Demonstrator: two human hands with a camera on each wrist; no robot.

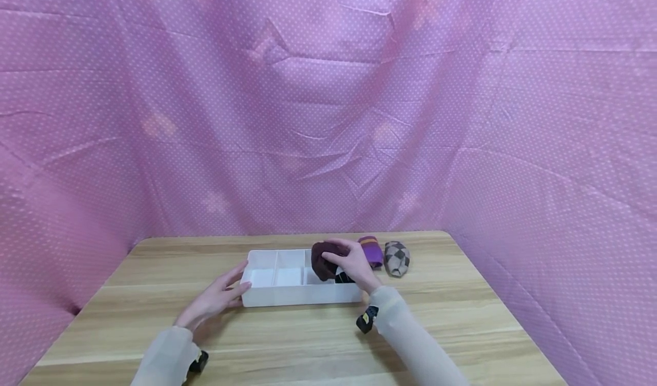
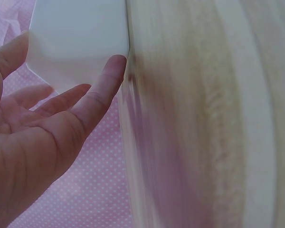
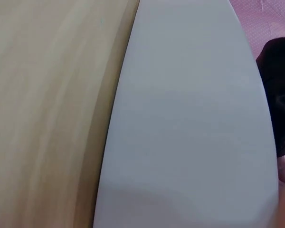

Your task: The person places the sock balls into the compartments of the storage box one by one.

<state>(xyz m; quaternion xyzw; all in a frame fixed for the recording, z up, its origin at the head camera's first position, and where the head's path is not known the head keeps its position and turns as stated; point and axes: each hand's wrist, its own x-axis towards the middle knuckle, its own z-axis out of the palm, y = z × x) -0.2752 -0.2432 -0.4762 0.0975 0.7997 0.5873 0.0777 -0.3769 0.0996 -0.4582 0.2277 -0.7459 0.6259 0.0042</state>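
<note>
A white divided box (image 1: 303, 296) lies lengthwise on the table. My left hand (image 1: 218, 299) is at its left end; in the left wrist view the hand's fairly straight, spread fingers (image 2: 102, 92) touch the box's white wall (image 2: 80, 33). Over the right half of the box, my right hand (image 1: 354, 263) grips a dark brown bundled sock (image 1: 323, 261) between thumb and fingers. Part of that dark sock (image 3: 280, 95) shows past the box wall (image 3: 185, 114) in the right wrist view. Something black (image 1: 344, 278) with white sits in the right-end compartment, partly hidden by the hand.
Right of the box lie a purple rolled sock (image 1: 372, 252) with an orange stripe and a grey checkered one (image 1: 397, 259). The wooden table (image 1: 287, 346) reaches back to a pink dotted cloth (image 1: 308, 146) that hangs behind and along both sides.
</note>
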